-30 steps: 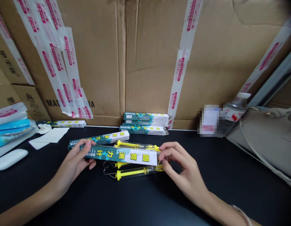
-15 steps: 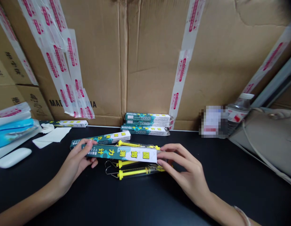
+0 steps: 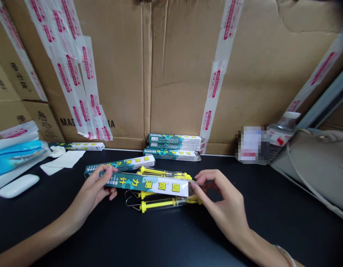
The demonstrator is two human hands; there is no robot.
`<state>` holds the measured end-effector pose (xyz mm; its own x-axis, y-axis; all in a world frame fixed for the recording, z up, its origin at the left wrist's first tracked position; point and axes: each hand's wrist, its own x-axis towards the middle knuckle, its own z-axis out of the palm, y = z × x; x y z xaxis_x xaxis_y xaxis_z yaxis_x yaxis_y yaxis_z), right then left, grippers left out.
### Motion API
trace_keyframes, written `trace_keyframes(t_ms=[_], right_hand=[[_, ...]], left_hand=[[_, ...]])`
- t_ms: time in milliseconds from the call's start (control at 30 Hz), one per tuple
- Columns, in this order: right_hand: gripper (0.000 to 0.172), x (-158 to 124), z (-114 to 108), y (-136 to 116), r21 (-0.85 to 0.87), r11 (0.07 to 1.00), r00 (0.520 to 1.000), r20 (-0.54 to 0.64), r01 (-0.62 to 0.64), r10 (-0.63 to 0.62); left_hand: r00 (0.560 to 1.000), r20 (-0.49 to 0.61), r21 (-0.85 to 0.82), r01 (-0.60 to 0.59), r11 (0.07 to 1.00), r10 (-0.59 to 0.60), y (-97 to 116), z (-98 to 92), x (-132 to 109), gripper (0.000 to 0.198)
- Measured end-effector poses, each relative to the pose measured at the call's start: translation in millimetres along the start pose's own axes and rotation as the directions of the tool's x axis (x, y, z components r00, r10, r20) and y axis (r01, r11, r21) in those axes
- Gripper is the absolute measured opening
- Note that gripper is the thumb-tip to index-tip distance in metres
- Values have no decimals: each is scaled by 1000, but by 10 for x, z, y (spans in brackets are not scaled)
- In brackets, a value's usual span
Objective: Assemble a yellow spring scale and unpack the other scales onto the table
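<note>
My left hand (image 3: 95,189) grips the left end of a long, narrow spring scale box (image 3: 152,184), green and white with yellow characters, held just above the table. At the box's right end, the thumb and fingers of my right hand (image 3: 223,198) pinch a greyish end flap (image 3: 192,189). Beneath and behind the box lie several yellow spring scales with clear tubes, the nearest being a spring scale (image 3: 160,204) with its wire hook to the left. Another matching box (image 3: 138,161) rests just behind my left hand, partly covered by it.
More matching boxes (image 3: 174,146) are stacked against a large taped carton (image 3: 182,92). Left are a white mouse-shaped object (image 3: 18,186), white paper (image 3: 63,162) and a blue packet (image 3: 17,152). A plastic bottle (image 3: 282,133) and a grey bag (image 3: 318,167) stand at the right.
My right fingertips have moved slightly right at the box's end, where a greyish flap now shows sticking out. The left hand keeps its grip.
</note>
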<state>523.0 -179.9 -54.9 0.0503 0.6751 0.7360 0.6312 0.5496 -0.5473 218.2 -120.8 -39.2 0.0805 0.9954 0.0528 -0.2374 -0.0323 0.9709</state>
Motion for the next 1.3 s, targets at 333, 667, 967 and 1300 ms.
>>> trace_keyframes(t_ms=[333, 667, 967, 1300], right_hand=[[19, 8, -2, 32, -54, 988, 987, 70, 145, -141], [7, -5, -9, 18, -31, 982, 976, 126, 185, -180], [20, 7, 32, 135, 445, 813, 911, 17, -375, 411], [27, 158, -50, 463, 749, 560, 781, -94, -353, 618]], left_hand=[[998, -59, 9, 17, 1000, -16, 7, 5, 5, 45], [999, 34, 32, 19, 999, -20, 20, -11, -6, 30], [986, -155, 55, -51, 997, 59, 54, -52, 58, 46], [944, -263, 18, -202, 979, 199, 148, -64, 15, 26]])
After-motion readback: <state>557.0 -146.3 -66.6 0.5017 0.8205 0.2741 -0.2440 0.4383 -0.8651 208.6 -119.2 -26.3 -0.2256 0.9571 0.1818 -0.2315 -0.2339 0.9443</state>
